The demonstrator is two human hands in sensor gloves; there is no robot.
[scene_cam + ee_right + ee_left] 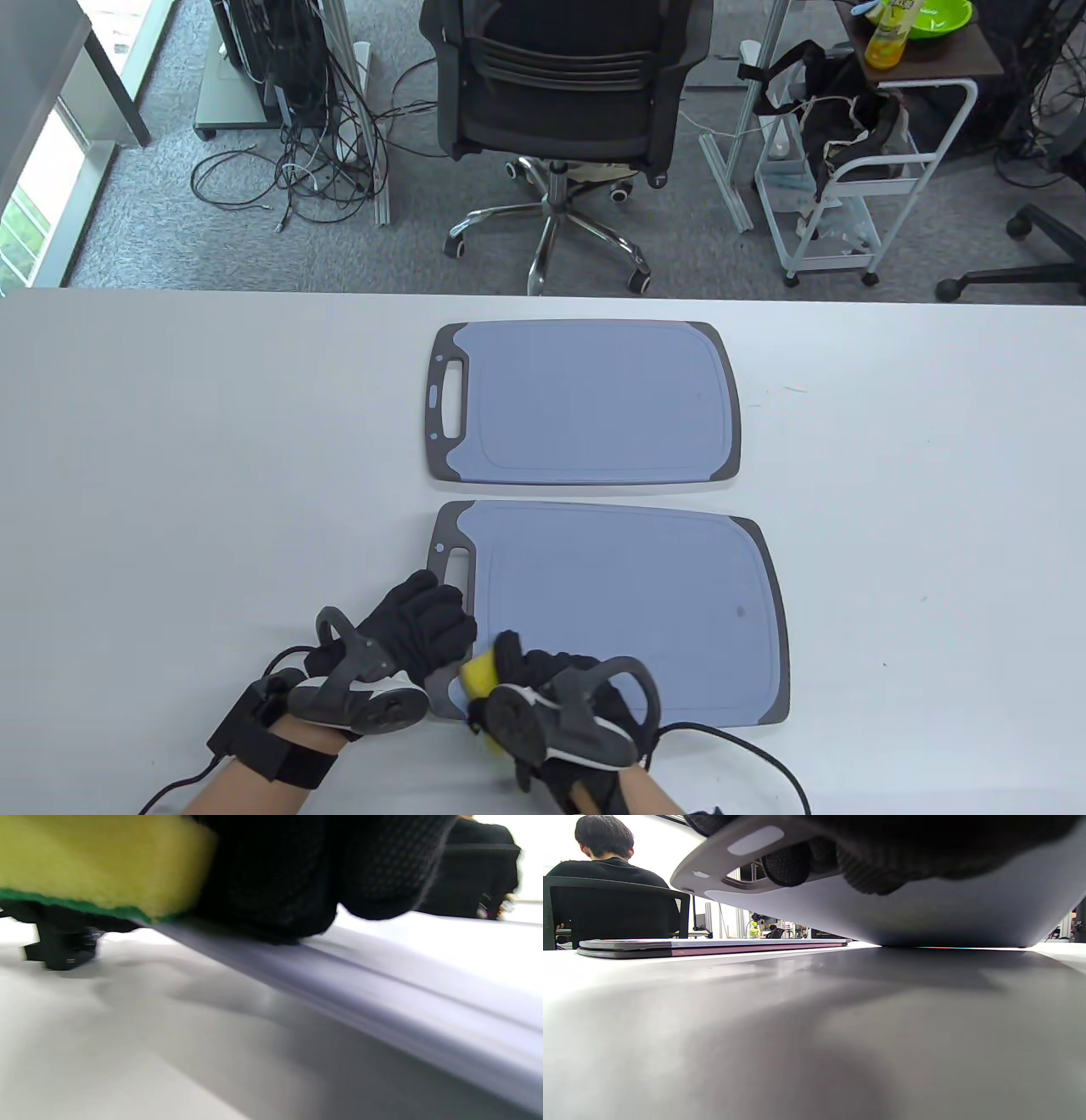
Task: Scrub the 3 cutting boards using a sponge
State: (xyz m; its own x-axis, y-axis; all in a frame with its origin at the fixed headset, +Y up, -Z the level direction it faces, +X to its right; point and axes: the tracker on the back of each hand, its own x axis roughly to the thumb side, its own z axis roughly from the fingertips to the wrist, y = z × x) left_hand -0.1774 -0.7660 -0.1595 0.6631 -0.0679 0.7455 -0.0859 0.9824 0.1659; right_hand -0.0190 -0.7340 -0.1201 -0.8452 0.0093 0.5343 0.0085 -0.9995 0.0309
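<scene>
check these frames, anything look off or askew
Yes. The near cutting board is not flat: the left hand grips its handle end, lifted off the table, as the left wrist view shows. A small dark spot marks its surface.

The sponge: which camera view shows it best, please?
The right wrist view shows the sponge best: close, with its yellow body and green layer against the near cutting board. The table view shows only a small yellow part under the right hand. The left wrist view does not show it.
</scene>
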